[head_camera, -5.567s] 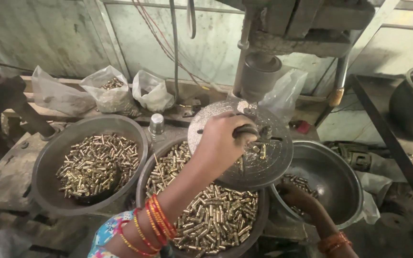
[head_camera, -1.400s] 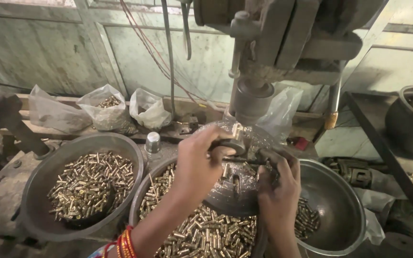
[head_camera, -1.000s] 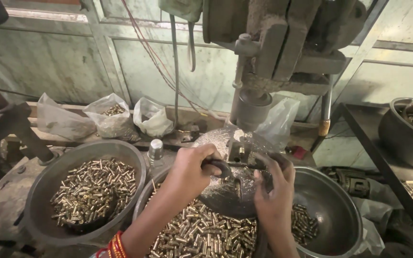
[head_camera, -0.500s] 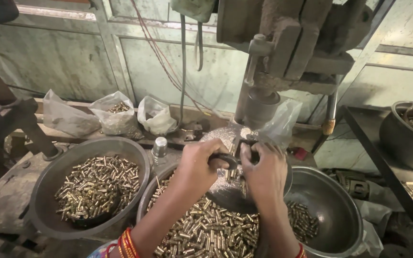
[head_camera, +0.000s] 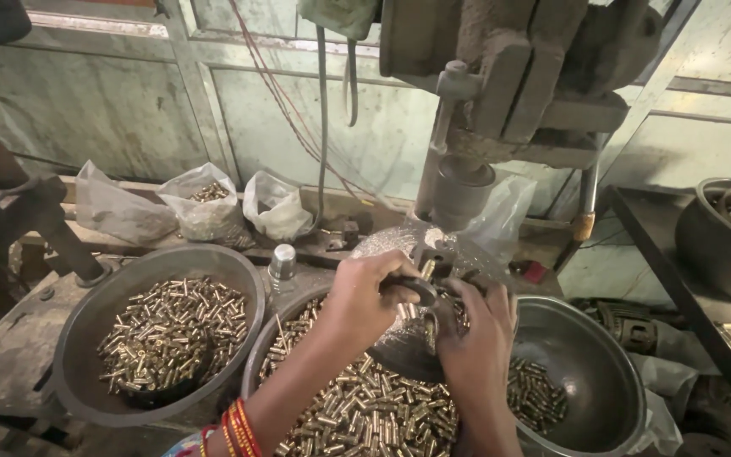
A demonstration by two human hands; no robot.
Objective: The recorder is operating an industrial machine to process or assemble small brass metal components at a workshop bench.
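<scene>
Left hand: the left hand (head_camera: 365,300) reaches in from below with red and orange bangles (head_camera: 234,427) on its wrist, fingers curled closed around a dark handle-like fitting (head_camera: 420,288) on the round metal plate (head_camera: 408,338).
Right hand: the right hand (head_camera: 475,338) sits just beside the left, touching the same fitting from the other side; its fingertips are pressed in against the plate, but what they pinch I cannot tell, since the fingers hide it.
Above the grip: the grey press machine (head_camera: 509,76) hangs over both hands, its cylindrical head (head_camera: 460,190) close above the knuckles, with a small brass piece (head_camera: 427,269) upright between the two hands.
Below the grip: a middle bowl (head_camera: 255,360) heaped with short brass casings (head_camera: 365,415) lies under the plate and both wrists.
Left of the grip: a second metal bowl (head_camera: 78,338) holds a shallower pile of the same brass pieces; a small capped bottle (head_camera: 282,262) stands between the two bowls.
Right of the grip: a third bowl (head_camera: 602,372) is mostly bare steel, a few casings near the right wrist.
Behind the grip: three crumpled plastic bags (head_camera: 205,211) rest on the ledge by the wall.
</scene>
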